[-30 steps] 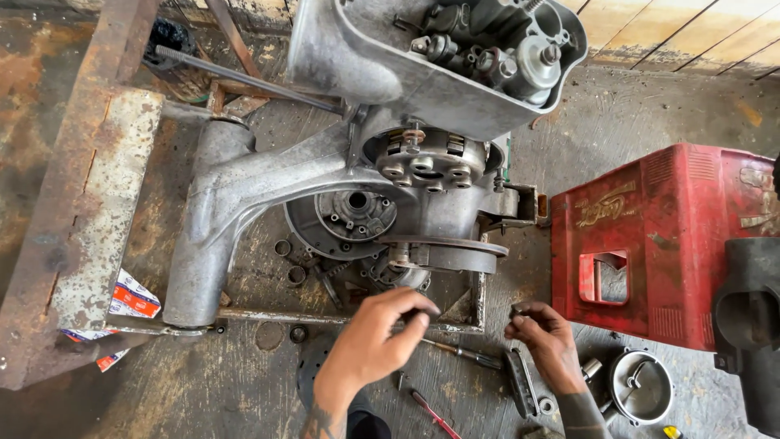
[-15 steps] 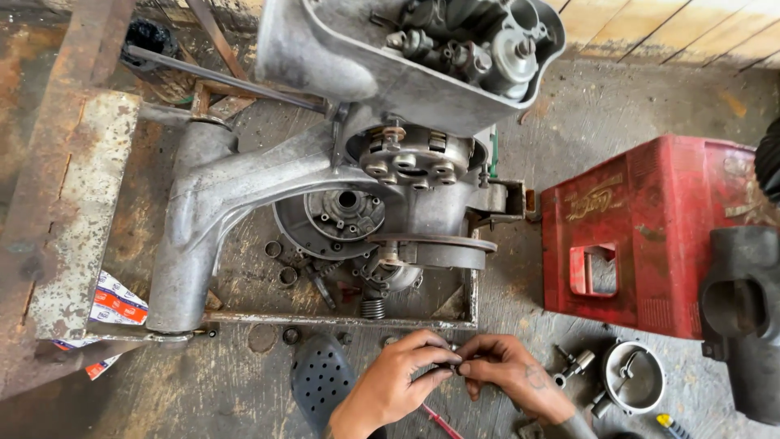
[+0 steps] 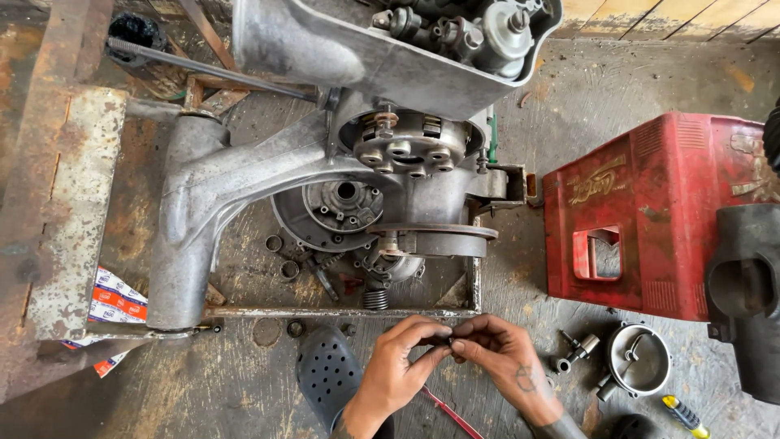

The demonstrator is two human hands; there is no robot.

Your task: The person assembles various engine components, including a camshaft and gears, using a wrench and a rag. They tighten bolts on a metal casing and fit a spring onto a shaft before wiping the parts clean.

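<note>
My left hand (image 3: pixel 404 358) and my right hand (image 3: pixel 500 354) meet low in the head view, fingertips pinched together on a small dark metal part (image 3: pixel 445 342). The part is mostly hidden by my fingers. Above my hands stands a large grey engine casing (image 3: pixel 244 171) on a rusty metal frame (image 3: pixel 341 311), with a clutch assembly (image 3: pixel 410 142) and a round drum (image 3: pixel 435 236) exposed. A coil spring (image 3: pixel 375 299) and small rings lie on the floor under the engine.
A red plastic crate (image 3: pixel 650 215) lies on its side to the right, a black housing (image 3: pixel 747 301) beyond it. A round metal cover (image 3: pixel 638 358), a yellow-handled screwdriver (image 3: pixel 682 415), a red-handled tool (image 3: pixel 447 415) and my dark perforated shoe (image 3: pixel 327 374) are nearby.
My left hand has drawn back from the engine's lower parts and joined my right hand; both now pinch the small part. The view has shifted slightly.
</note>
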